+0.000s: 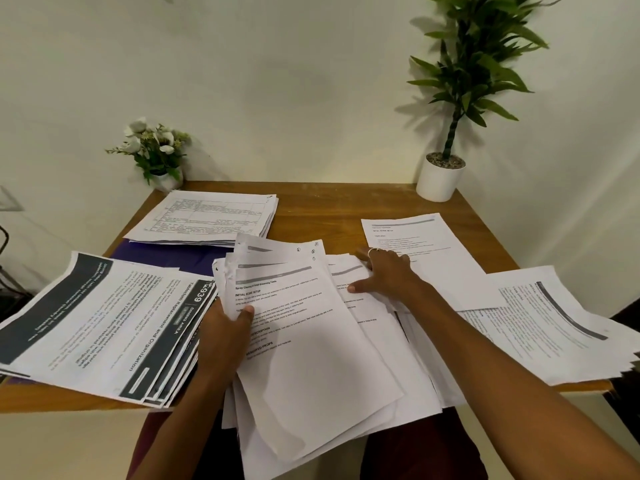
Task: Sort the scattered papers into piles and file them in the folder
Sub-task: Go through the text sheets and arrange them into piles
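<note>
Left hand (pixel 225 336) pinches the loose white paper stack (pixel 311 344) at frame centre. Right hand (pixel 388 275), fingers spread flat, should square its edges.

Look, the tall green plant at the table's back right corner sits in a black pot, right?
Not black. The head view shows the tall green plant at the table's back right corner sits in a white pot.

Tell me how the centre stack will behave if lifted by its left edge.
Probably floppy: the centre stack is loose thin sheets overhanging the table edge. Likely to fan apart, since its edges sit uneven and the left hand grips just one side.
</note>
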Action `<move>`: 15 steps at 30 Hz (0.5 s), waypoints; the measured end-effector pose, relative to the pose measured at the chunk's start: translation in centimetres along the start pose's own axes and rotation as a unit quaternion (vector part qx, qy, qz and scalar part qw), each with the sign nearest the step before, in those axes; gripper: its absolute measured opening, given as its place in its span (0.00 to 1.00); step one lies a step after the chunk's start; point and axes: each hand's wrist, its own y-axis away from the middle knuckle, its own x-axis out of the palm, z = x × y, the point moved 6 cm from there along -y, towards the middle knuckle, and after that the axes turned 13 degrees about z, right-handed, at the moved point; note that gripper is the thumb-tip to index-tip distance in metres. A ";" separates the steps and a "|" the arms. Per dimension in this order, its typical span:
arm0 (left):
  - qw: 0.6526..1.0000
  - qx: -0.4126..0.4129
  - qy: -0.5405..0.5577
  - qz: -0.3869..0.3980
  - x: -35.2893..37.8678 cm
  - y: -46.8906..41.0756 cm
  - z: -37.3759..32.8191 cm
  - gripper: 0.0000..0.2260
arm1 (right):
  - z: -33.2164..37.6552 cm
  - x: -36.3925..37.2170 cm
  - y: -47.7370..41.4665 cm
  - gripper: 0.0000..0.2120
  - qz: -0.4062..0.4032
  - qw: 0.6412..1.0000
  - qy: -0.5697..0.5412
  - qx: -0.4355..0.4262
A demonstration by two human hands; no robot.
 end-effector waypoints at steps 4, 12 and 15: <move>1.000 0.000 0.006 0.003 0.1 0.0 -0.1 0.13 | 0.3 -0.1 0.7 0.41 -0.015 0.999 -0.040 0.006; 1.000 -0.007 0.012 0.001 0.0 -0.1 0.1 0.13 | 0.6 -0.4 3.6 0.47 -0.008 0.978 -0.204 -0.041; 1.000 -0.004 0.011 0.001 0.0 -0.1 0.1 0.13 | -0.4 -0.9 3.9 0.25 -0.041 0.938 -0.340 -0.050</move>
